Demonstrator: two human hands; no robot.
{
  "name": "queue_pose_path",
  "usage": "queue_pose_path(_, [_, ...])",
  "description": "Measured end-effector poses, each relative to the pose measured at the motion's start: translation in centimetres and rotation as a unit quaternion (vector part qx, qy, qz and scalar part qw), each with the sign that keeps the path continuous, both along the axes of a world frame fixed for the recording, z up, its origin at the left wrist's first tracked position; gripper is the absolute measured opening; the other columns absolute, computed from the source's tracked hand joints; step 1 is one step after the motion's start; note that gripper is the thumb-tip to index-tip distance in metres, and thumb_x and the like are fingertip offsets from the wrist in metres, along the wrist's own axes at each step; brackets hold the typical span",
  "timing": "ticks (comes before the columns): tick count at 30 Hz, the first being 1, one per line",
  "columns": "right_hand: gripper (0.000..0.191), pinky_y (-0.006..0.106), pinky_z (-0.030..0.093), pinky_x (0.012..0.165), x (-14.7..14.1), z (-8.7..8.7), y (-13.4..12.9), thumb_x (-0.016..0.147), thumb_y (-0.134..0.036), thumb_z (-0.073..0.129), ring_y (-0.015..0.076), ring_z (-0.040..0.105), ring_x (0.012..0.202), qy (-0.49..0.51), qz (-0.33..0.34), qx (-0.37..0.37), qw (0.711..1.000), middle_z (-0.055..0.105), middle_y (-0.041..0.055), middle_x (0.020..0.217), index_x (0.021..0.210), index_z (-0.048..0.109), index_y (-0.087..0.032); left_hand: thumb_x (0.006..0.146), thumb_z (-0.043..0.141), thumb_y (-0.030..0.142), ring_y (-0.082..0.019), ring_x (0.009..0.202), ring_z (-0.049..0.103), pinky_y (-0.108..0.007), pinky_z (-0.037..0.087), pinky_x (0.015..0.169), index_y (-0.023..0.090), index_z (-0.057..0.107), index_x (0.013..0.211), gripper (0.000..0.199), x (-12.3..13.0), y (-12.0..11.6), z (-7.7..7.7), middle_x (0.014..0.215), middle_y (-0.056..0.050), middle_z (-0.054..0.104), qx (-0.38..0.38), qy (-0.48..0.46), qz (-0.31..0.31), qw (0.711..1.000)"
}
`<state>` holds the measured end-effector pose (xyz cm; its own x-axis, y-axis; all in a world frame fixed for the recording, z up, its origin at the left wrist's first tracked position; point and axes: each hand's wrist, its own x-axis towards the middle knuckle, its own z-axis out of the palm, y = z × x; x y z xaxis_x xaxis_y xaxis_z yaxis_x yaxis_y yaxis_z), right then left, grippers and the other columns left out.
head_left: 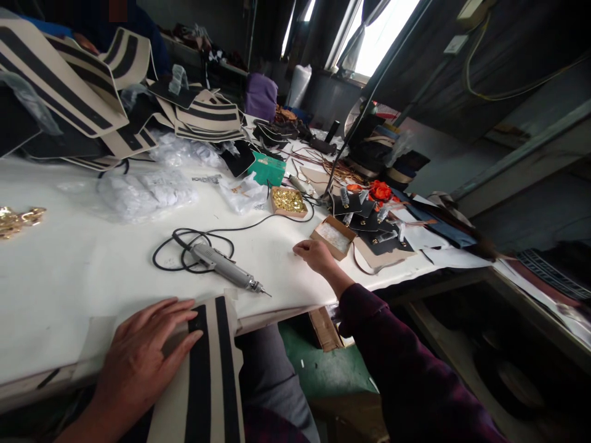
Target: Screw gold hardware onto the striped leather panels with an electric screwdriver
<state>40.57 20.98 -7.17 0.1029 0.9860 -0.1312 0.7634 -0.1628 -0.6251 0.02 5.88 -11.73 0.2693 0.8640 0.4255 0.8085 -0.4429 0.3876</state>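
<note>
My left hand point(150, 344) lies with fingers stretched over a beige panel with black stripes point(210, 369), which leans over the table's front edge. My right hand point(314, 253) is held low above the white table, its fingertips pinched together; whatever they hold is too small to make out. Just beyond it sits an open cardboard box point(339, 237) with small clear pieces inside. Between my hands rests a grey electric screwdriver point(226, 269), its bit pointing right and its black cord coiled behind.
A small box of gold-coloured hardware point(289, 202) stands farther back, beside a green box point(268, 169). Stacked striped panels point(210, 114) and plastic bags point(148, 191) occupy the left. Black pieces with wrapped fittings point(373, 224) lie at right. Gold metal parts point(18, 221) sit far left.
</note>
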Motion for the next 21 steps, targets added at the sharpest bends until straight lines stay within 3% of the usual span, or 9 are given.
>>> queue_pose_path(5, [0.016,0.023,0.04,0.058,-0.06,0.12,0.33,0.089,-0.026,0.067,0.0137,0.059,0.061,-0.041,0.014,-0.005,0.999,0.07,0.0004,0.067,0.083,0.08,-0.017,0.098,0.059,0.055,-0.035,0.127,0.065,-0.053,0.045,0.105,0.032,0.07,0.115,0.031,-0.06,0.0,-0.26,0.129,-0.004,0.077,0.005,-0.002,-0.004,1.0])
queue_pose_path(9, [0.01,0.023,0.042,0.062,-0.27,0.34,0.48,0.087,-0.026,0.073,0.0149,0.064,0.07,-0.072,0.008,0.009,0.997,0.075,0.0007,0.078,0.09,0.081,-0.02,0.097,0.06,0.055,-0.035,0.126,0.065,-0.053,0.045,0.104,0.033,0.069,0.116,0.03,-0.03,0.03,-0.28,0.129,-0.003,0.077,0.009,-0.002,-0.005,1.0])
queue_pose_path(13, [0.017,0.024,0.04,0.062,-0.51,0.4,0.55,0.084,-0.029,0.079,0.0153,0.065,0.073,-0.095,-0.009,0.016,0.995,0.077,0.0002,0.085,0.1,0.08,-0.022,0.098,0.061,0.054,-0.034,0.128,0.064,-0.054,0.043,0.106,0.033,0.067,0.117,0.029,0.01,0.02,-0.23,0.129,-0.003,0.077,0.001,-0.006,-0.009,1.0])
queue_pose_path(21, [0.01,0.024,0.04,0.061,-0.54,-0.12,0.63,0.083,-0.032,0.081,0.0155,0.065,0.072,-0.117,-0.004,0.002,0.993,0.079,0.0006,0.086,0.088,0.081,-0.023,0.097,0.061,0.053,-0.035,0.128,0.064,-0.054,0.044,0.105,0.033,0.068,0.117,0.029,-0.11,0.01,-0.63,0.13,-0.003,0.077,-0.003,-0.005,-0.003,1.0])
